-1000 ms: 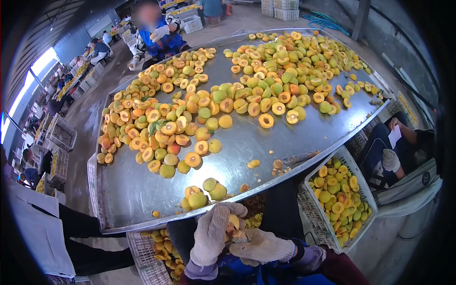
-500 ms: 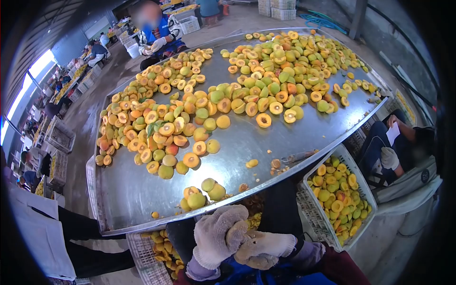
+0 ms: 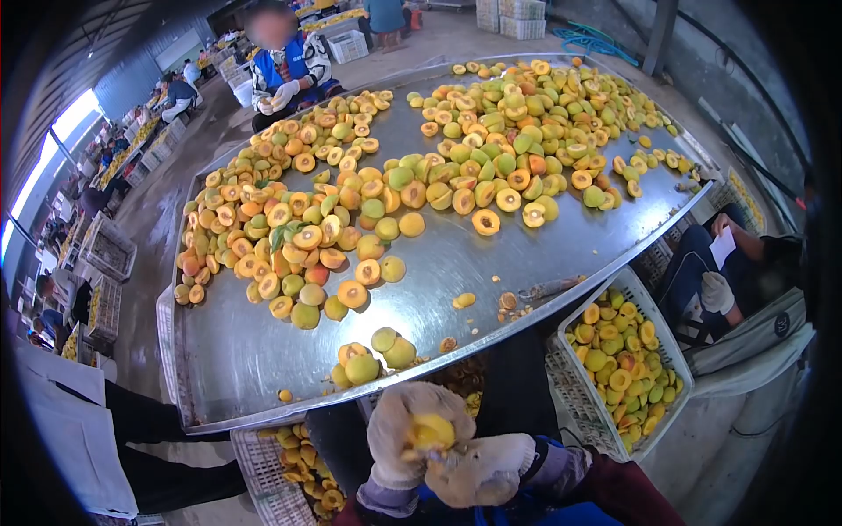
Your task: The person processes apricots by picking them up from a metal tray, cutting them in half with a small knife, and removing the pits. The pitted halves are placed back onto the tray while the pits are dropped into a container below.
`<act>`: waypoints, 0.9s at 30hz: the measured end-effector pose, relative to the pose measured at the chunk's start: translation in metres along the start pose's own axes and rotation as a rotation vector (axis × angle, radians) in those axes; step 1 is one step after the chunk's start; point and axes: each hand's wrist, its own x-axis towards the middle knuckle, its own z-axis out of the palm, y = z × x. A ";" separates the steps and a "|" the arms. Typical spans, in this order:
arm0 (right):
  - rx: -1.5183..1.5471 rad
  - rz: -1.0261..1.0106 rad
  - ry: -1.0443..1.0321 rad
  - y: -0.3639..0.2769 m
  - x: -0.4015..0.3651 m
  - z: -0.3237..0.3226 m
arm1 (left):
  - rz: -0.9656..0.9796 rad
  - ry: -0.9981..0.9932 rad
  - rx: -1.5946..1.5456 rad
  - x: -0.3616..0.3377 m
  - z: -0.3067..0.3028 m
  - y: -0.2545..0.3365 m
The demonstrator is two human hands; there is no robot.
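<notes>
My left hand (image 3: 395, 440), in a dirty pale glove, is closed around a yellow peach half (image 3: 432, 430) over my lap, just below the table's near edge. Against that fruit presses my right hand (image 3: 481, 472), also gloved, its fingers curled. Whatever it grips is hidden by glove and blur. A small group of peaches (image 3: 362, 369) sits at the near edge of the metal table (image 3: 438, 280), above my left hand. Farther back lies a broad heap of halved peaches (image 3: 478, 171), many with cut faces and brown centres showing.
A white crate (image 3: 671, 351) of peach halves stands at my right, another crate (image 3: 261, 473) below at left. A tool (image 3: 548, 288) and scraps lie by the table's near edge. One person (image 3: 285, 70) sits across; another person's gloved hand (image 3: 717, 292) shows at right.
My left hand has turned and opened outward, so the yellow peach half in it now shows. The right hand has shifted slightly against it. The fruit on the table stays put.
</notes>
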 end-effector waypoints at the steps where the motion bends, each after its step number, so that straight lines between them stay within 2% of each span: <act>1: -0.154 -0.111 -0.076 0.002 0.003 0.001 | -0.037 0.048 -0.278 0.004 0.000 -0.002; 2: -0.154 -0.105 -0.078 -0.004 0.002 0.002 | -0.032 0.052 -0.280 0.006 -0.002 -0.002; 4: 0.113 0.392 -0.070 -0.033 0.003 0.011 | -0.246 0.230 -0.406 0.012 -0.009 0.002; 5: 0.104 0.429 0.032 -0.032 0.002 0.014 | -0.155 0.255 -0.177 0.007 -0.009 0.011; 6: 0.104 0.434 0.025 -0.036 0.000 0.014 | -0.108 0.347 0.130 0.004 -0.018 0.015; 8: -0.016 0.439 0.095 -0.048 -0.006 0.009 | 0.170 0.359 0.618 -0.006 -0.058 0.018; 9: -0.158 0.505 0.529 -0.021 -0.010 -0.002 | 0.241 0.462 0.795 -0.015 -0.079 0.021; 10: -0.158 0.504 0.526 -0.031 -0.009 -0.001 | 0.309 0.563 0.972 -0.026 -0.103 0.025; 12: -0.120 0.585 0.304 -0.057 -0.006 0.003 | -0.026 0.772 1.460 -0.054 -0.163 0.036; 13: -0.244 0.443 0.347 -0.045 -0.009 0.002 | -0.030 0.775 1.465 -0.061 -0.171 0.034; 15: -0.301 0.488 0.349 -0.047 0.001 0.005 | 0.263 0.523 2.373 -0.068 -0.181 0.032; 16: -0.358 0.521 0.364 -0.047 0.007 0.007 | 0.267 0.523 2.377 -0.055 -0.177 0.030; 18: -0.363 0.522 0.343 -0.047 0.015 0.011 | 0.219 0.486 1.642 -0.016 -0.156 0.014; 20: -0.377 0.521 0.329 -0.047 0.019 0.013 | 0.156 0.322 1.350 0.031 -0.129 0.002; 22: -0.400 0.514 0.372 -0.047 0.019 0.014 | 0.343 0.119 1.754 0.073 -0.117 -0.010; 23: -0.401 0.512 0.379 -0.049 0.019 0.015 | 0.346 0.114 1.749 0.092 -0.124 -0.016; 25: -0.423 0.541 0.500 -0.052 0.017 0.017 | -0.110 -0.241 1.827 0.119 -0.136 -0.028; 26: -0.424 0.540 0.508 -0.052 0.015 0.016 | -0.105 -0.248 1.822 0.121 -0.137 -0.029; 27: -0.421 0.489 0.532 -0.051 0.011 0.014 | -0.168 -0.062 1.544 0.123 -0.133 -0.026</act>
